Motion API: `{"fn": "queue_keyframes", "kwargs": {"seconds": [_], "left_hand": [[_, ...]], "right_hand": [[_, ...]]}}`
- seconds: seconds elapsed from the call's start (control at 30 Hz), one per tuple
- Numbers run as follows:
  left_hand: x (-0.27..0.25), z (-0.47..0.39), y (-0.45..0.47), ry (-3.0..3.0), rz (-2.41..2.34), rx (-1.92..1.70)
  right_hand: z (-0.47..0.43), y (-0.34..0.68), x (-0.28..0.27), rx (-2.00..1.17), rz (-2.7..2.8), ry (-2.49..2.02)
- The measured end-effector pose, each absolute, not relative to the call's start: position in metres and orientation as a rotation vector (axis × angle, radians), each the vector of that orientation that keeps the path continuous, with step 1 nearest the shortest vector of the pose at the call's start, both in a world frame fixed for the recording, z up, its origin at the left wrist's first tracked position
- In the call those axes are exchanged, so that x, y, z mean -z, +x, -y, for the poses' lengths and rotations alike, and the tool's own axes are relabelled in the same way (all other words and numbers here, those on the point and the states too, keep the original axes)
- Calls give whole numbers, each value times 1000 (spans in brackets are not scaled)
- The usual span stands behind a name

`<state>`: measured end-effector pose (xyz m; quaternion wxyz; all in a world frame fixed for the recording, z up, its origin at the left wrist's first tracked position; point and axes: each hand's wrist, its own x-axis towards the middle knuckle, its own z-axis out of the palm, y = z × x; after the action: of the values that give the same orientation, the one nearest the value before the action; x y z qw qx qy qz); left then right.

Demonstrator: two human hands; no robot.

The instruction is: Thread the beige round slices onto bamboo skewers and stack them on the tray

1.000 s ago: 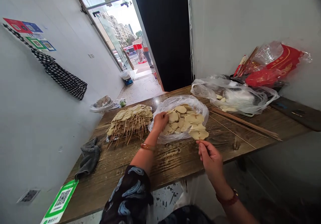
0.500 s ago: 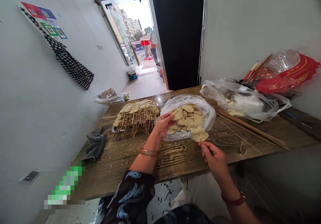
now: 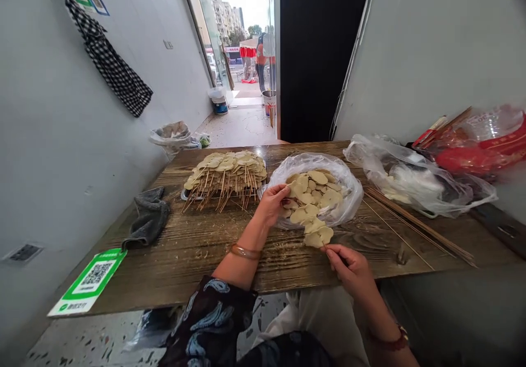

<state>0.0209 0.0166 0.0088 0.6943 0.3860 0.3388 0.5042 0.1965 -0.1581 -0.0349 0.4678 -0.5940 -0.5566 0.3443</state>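
Note:
My right hand (image 3: 349, 265) pinches the lower end of a thin wooden skewer, which carries several pale, flat, round slices (image 3: 318, 238) bunched along it. My left hand (image 3: 272, 205) is closed at the near left rim of a clear plastic bag (image 3: 349, 200), its thumb and fingertips on a pale slice (image 3: 296, 186). Inside the open bag lies a heap of loose slices of the same kind. Left of the bag, a metal tray (image 3: 186, 195) bears a stack of skewered slices (image 3: 230, 164), their sticks pointing toward me.
Bare skewers (image 3: 419, 227) lie to the right on the wooden table (image 3: 197, 271). Behind them are another plastic bag (image 3: 415, 178) and red packaging (image 3: 472, 156). A grey cloth (image 3: 150, 216) and a green QR card (image 3: 90, 282) lie left. A person (image 3: 261, 60) stands outside the doorway.
My view has shifted. My right hand has brought the skewered slices nearer to me and slightly left. My left fingertips have stayed by the bag's left side.

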Motion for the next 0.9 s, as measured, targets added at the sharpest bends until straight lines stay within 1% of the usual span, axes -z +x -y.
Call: {"fn": "queue_keyframes", "kwargs": {"seconds": [0.2,0.67,0.9], "left_hand": [[-9,-16,18,835,-742,-1163],[-11,-13,18,819,-747,-1184],[-13,-12,18,904,-772,-1203]], "right_hand": [[159,200,39,-849,1400,-1490],[158,197,36,-713,1478,-1496],[156,197,37,-691,1501,-1509]]}}
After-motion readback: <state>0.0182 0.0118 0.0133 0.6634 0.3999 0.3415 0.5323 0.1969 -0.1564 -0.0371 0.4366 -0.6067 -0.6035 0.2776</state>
